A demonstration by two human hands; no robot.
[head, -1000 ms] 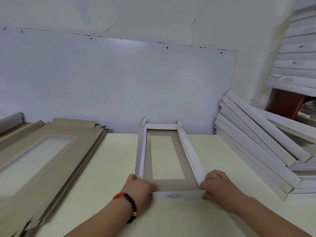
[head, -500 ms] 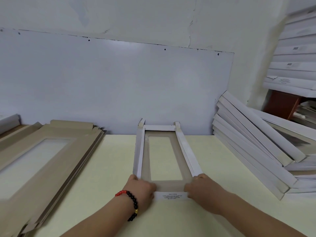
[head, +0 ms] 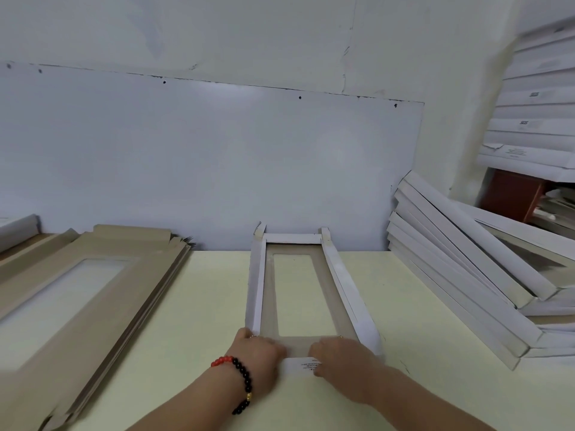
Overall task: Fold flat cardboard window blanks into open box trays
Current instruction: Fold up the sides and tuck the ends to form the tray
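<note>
Cardboard tray (head: pixel 300 293) mid-table, near end at my hands | left hand (head: pixel 260 353) and right hand (head: pixel 337 357) both curled, pinching near flap (head: pixel 298 365) | flat blanks (head: pixel 77 293) stacked left

Both bare forearms reach in from the near edge and converge. The left hand (head: pixel 259 353) lies knuckles up, fingers curled down at the near left corner of the half-folded white-and-brown cardboard window blank (head: pixel 303 293) — the right hand (head: pixel 337 356) likewise, fingers bent over its printed near flap.
</note>
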